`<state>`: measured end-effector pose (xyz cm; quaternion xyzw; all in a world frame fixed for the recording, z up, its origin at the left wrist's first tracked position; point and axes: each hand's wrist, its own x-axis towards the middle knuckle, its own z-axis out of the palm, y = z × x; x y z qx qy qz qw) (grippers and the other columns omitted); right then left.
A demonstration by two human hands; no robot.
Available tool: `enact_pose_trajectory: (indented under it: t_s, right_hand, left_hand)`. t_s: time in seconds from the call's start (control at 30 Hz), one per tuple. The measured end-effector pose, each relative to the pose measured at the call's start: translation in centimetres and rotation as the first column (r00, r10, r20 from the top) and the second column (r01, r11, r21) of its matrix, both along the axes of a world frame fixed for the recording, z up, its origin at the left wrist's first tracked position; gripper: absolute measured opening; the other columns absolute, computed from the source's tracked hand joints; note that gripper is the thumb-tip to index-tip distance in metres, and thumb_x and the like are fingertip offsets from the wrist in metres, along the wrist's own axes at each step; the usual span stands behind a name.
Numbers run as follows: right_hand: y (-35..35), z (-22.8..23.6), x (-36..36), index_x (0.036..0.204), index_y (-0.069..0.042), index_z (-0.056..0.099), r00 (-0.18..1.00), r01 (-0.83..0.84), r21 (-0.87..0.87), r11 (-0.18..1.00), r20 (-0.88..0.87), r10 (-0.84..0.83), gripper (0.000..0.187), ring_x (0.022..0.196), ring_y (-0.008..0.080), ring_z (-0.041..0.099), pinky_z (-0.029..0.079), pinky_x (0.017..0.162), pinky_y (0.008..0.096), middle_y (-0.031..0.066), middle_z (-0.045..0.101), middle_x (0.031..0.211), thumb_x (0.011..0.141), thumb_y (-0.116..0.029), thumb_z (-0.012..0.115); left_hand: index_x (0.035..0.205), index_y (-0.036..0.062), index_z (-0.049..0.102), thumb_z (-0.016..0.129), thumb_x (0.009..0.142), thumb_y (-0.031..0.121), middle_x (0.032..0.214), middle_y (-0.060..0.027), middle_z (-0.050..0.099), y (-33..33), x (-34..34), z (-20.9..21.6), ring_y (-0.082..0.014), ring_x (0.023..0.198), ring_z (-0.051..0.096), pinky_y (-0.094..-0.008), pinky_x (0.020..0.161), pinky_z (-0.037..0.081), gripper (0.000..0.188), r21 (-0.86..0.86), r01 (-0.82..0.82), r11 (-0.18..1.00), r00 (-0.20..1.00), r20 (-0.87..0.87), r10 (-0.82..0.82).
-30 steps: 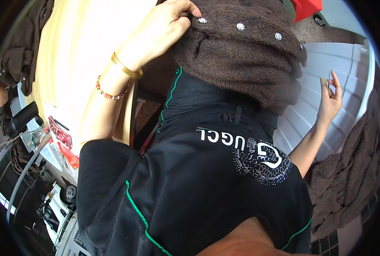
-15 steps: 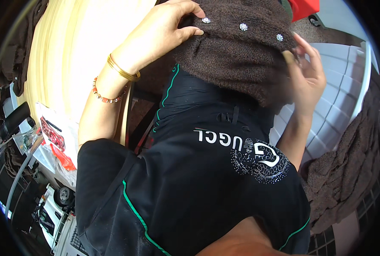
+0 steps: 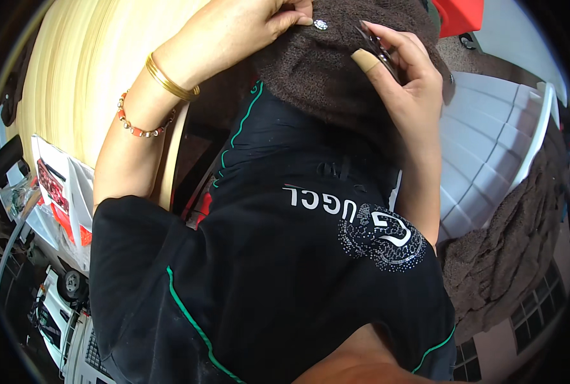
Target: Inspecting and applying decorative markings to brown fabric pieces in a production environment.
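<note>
Here, the pale wood worktop (image 3: 74, 77) fills the far left, beside the dark brown knit (image 3: 323, 70), which bunches at the far middle in front of the person's dark clothing (image 3: 298, 134). The left hand (image 3: 253, 22) is at the knit's left part. Good work on this side seems to need a light pinch that steadies the cloth without dragging its stitches. The grip is together, thumb against fingers, apparently clamped on the knit just left of the sparkling button (image 3: 321, 25); whether it catches the button's rim too, I cannot tell. Right of the button, the right hand (image 3: 419, 80) holds a small dark tool (image 3: 381, 51), probably thread snips, over the cloth. Handling it well would mean aiming the tip away from the left fingers and shallow to the wool, so no yarn snags. That grip is clamped on the tool, between fingers and a thumb with a tan wrap (image 3: 366, 61); the blades' gap is too small to judge. Farther right is a ribbed white plastic surface (image 3: 490, 147).
</note>
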<state>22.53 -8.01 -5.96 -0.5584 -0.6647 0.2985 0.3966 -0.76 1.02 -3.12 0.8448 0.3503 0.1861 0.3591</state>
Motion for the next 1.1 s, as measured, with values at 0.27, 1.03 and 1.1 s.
enact_pose_trajectory:
  t_s: [0.27, 1.03, 1.1]
  right_hand:
    - [0.3, -0.2, -1.1, 0.115, -0.003, 0.073, 0.995, -0.071, 0.0, 0.997, 0.075, 0.071, 0.032, 0.077, 0.0154, 0.061, 0.049, 0.071, 0.0273, 0.0066, 0.064, 0.091, 0.086, -0.014, 0.08]
    - [-0.2, 0.8, -0.2, 0.12, -0.004, 0.073, 0.996, 0.007, -0.034, 0.999, 0.089, -0.004, 0.033, 0.079, 0.0076, 0.052, 0.042, 0.072, 0.0223, -0.0001, 0.06, 0.091, 0.089, -0.012, 0.077]
    - [-0.2, 0.8, -0.2, 0.12, -0.004, 0.073, 0.995, 0.009, -0.038, 0.999, 0.096, -0.005, 0.033, 0.079, 0.0076, 0.052, 0.042, 0.072, 0.0223, -0.0001, 0.06, 0.091, 0.089, -0.012, 0.077]
  left_hand:
    - [0.096, -0.0052, 0.061, 0.058, 0.094, 0.0, 0.089, -0.0211, 0.066, 0.1, -0.2, 0.5, -0.0359, 0.083, 0.064, -0.0389, 0.076, 0.052, 0.007, -0.072, -0.062, 0.995, 0.998, 0.019, 0.064]
    - [0.096, -0.0047, 0.068, 0.067, 0.095, 0.014, 0.091, -0.0218, 0.067, -0.5, -0.3, 2.1, -0.0373, 0.088, 0.065, -0.0416, 0.081, 0.053, 0.019, 0.01, -0.081, 0.997, 0.99, -0.116, 0.082]
    - [0.093, -0.0045, 0.068, 0.069, 0.093, 0.015, 0.09, -0.022, 0.066, -0.7, -0.2, 2.4, -0.0379, 0.088, 0.065, -0.0418, 0.08, 0.053, 0.02, -0.042, -0.097, 0.994, 0.978, -0.189, 0.087]
